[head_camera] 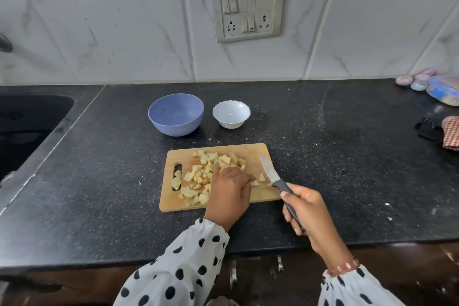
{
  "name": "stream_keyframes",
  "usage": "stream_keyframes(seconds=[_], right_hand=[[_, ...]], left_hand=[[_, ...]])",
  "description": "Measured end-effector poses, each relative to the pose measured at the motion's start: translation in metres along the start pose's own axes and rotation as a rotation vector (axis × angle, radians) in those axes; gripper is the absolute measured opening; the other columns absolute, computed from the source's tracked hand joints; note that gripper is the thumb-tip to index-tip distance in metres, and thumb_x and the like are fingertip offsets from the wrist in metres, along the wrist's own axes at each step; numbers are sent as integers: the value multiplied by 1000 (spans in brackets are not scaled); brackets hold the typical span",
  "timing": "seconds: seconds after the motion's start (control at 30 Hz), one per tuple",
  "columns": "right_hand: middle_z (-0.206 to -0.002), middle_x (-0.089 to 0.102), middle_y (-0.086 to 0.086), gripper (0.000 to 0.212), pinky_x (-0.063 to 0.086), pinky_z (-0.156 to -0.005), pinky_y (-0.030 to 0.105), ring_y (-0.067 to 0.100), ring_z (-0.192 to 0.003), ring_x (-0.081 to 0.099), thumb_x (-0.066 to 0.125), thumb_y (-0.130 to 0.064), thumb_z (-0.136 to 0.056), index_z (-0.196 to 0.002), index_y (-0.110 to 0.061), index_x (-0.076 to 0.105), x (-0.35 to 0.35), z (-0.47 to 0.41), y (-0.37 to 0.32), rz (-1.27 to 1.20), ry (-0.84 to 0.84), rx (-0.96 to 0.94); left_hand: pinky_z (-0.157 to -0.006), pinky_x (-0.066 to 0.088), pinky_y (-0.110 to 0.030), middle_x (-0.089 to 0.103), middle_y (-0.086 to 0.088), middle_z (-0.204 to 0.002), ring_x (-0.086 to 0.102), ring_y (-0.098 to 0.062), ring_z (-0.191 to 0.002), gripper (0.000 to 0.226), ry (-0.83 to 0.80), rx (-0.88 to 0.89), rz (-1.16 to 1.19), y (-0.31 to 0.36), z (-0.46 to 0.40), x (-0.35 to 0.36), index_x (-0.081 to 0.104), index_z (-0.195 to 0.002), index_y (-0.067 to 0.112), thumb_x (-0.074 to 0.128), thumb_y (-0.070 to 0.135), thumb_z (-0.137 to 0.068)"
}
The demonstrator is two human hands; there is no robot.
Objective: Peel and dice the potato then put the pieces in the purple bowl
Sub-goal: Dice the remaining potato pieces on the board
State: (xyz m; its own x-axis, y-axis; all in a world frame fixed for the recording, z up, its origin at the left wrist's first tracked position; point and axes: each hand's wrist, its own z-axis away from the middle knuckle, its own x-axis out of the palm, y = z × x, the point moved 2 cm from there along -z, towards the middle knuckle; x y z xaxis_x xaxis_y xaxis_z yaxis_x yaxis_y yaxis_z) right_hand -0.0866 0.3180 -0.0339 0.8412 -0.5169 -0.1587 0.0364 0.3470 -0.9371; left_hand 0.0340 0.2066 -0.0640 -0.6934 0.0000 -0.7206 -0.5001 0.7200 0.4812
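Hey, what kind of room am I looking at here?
Most likely a home kitchen: a dark stone counter with a sink set into it, a tiled wall with a switch and socket panel, and diced potato on a cutting board.

Cutting board (250,151) sat mid-counter, its left and centre covered by potato pieces (198,179); only the right strip and near edge were bare wood. Left hand (229,194) lay over the pile's right side, right hand (308,213) held the knife (273,176) with the blade slanting over the board's right end, so that corner was blocked. Purple bowl (173,122) and white bowl (231,114) stood side by side behind the board, a bare strip of counter (99,181) between them and it. Counter was open left of the board up to the sink (27,122), and right of it as far as the cloths (444,131) and container (444,89) at the far right edge.
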Motion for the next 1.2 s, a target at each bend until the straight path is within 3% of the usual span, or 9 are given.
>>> stream_keyframes(seconds=[0.2, 0.37, 0.47, 0.53, 0.7, 0.93, 1.03, 1.13, 1.2], right_hand=[[-48, 46, 7, 35, 28, -32, 20, 10, -28, 30, 47, -11, -96, -130, -17, 53, 18, -8, -5, 139, 11, -76], [-52, 48, 5, 34, 31, -32, 20, 4, -26, 36, 47, -13, -96, -128, -18, 55, 25, -8, -5, 283, 51, -116], [-53, 49, 4, 35, 32, -32, 19, 3, -26, 38, 47, -14, -96, -130, -19, 54, 24, -7, -7, 302, 69, -109], [-54, 50, 3, 35, 32, -33, 19, 3, -27, 38, 48, -14, -95, -129, -19, 54, 22, -6, -7, 298, 75, -107], [-55, 51, 3, 35, 32, -32, 18, 3, -27, 40, 49, -14, -95, -129, -19, 55, 13, -5, -5, 293, 110, -111], [-56, 51, 1, 34, 33, -33, 17, 2, -30, 40, 49, -14, -95, -128, -19, 55, 5, -8, -3, 301, 131, -136], [-67, 52, -9, 36, 35, -41, 14, 0, -49, 46, 50, -18, -94, -130, -20, 54, 7, -11, -1, 352, 117, -167], [-104, 65, -7, 38, 52, -71, 25, 11, -88, 61, 52, -23, -93, -131, -21, 54, 12, -12, 2, 477, 110, -223], [-119, 63, -2, 39, 51, -85, 29, 15, -103, 60, 51, -27, -93, -132, -21, 52, 15, -11, 2, 597, 121, -248]], left_hand=[[-101, 29, -51, 69, 4, -82, 63, -20, -83, 15, 24, -76, 43, -20, 5, -22, 72, -85, 18, 60, 15, -76], [-97, 34, -51, 68, 2, -79, 63, -22, -82, 16, 3, -58, -90, -23, 0, -25, 73, -83, 16, 73, 7, -71], [-78, 48, -40, 65, 2, -67, 59, -23, -70, 14, -45, -15, -228, -10, -18, -17, 73, -75, 17, 78, 10, -64], [-62, 46, -32, 60, 1, -59, 55, -23, -63, 10, -120, -48, -373, -1, -32, -12, 71, -64, 18, 80, 17, -60], [-84, 34, -36, 61, -2, -92, 49, -25, -96, 20, -269, -176, -530, 5, -47, 0, 67, -90, 16, 50, 27, -90], [-85, 30, -33, 62, 2, -99, 45, -21, -97, 24, -322, -124, -393, 4, -52, 8, 68, -97, 22, 44, 23, -91], [-85, 28, -33, 62, 5, -103, 44, -20, -101, 24, -301, -138, -338, 1, -50, 4, 66, -104, 26, 45, 25, -91], [-86, 28, -34, 60, 4, -107, 43, -22, -103, 26, -278, -180, -397, -3, -48, -2, 64, -109, 27, 44, 30, -92], [-87, 29, -35, 59, 4, -107, 42, -22, -103, 28, -295, -189, -408, -2, -48, -3, 64, -109, 28, 43, 34, -92]])
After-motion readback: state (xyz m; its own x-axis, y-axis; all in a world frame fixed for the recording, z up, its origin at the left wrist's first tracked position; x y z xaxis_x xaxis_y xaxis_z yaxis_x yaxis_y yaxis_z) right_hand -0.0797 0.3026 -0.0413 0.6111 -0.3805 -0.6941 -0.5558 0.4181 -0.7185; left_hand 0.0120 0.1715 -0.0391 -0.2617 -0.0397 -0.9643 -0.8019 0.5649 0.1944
